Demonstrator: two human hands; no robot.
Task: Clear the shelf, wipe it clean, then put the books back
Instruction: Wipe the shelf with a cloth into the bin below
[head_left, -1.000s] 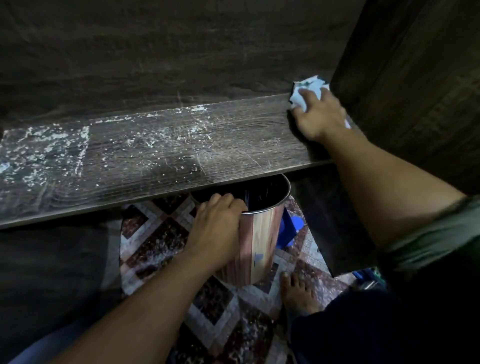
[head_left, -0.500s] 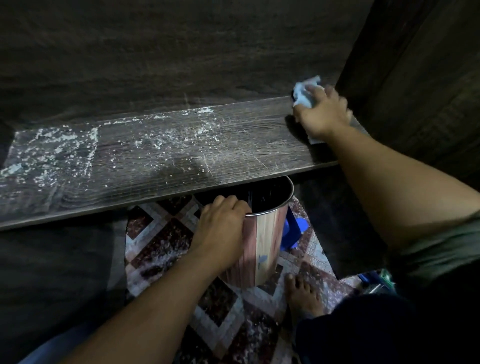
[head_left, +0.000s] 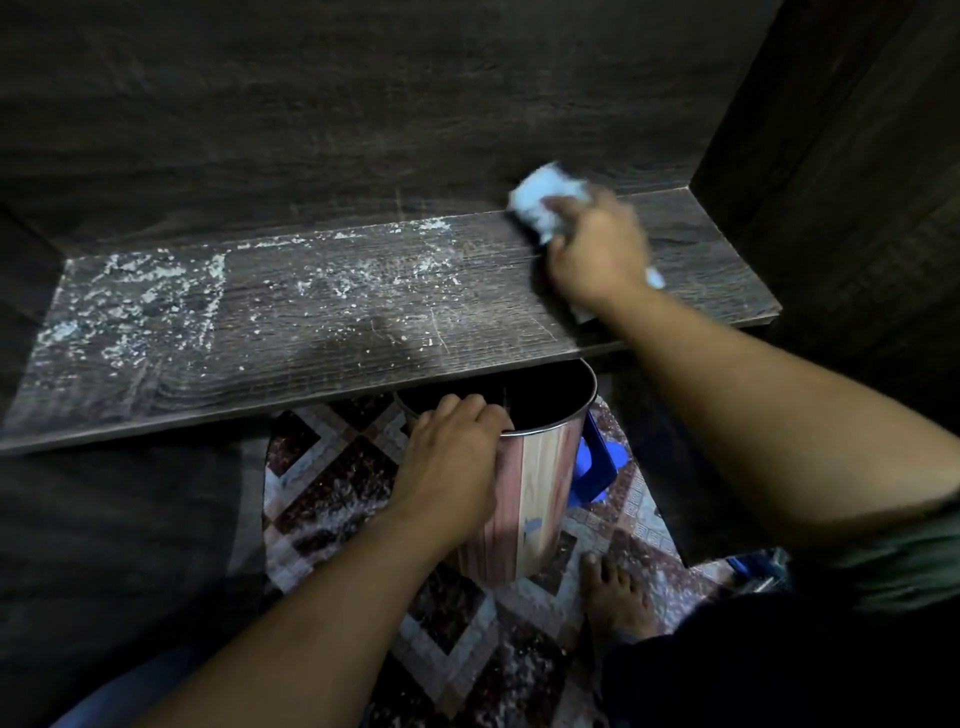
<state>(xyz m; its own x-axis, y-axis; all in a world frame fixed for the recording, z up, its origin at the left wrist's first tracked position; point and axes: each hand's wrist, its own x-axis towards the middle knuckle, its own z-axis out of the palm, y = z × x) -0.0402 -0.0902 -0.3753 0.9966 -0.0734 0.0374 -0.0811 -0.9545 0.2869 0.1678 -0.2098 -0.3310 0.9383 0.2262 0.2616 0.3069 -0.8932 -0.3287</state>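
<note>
Right hand (head_left: 597, 254) curls its fingers (head_left: 576, 208) over a crumpled white cloth (head_left: 540, 205) pressed on the dark wood-grain shelf (head_left: 363, 338), white dust (head_left: 135, 301) lying left of them; cloth judged light and limp, best held bunched; left hand (head_left: 447, 457) grips the rim of the wood-patterned metal bin (head_left: 530, 493).

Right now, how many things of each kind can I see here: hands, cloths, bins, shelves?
Shelves: 1, the dusty shelf.
Bins: 1, the bin below its front edge.
Cloths: 1, the pale cloth.
Hands: 2, the left hand gripping the bin's rim, the right hand on the cloth.
Total: 5.
</note>
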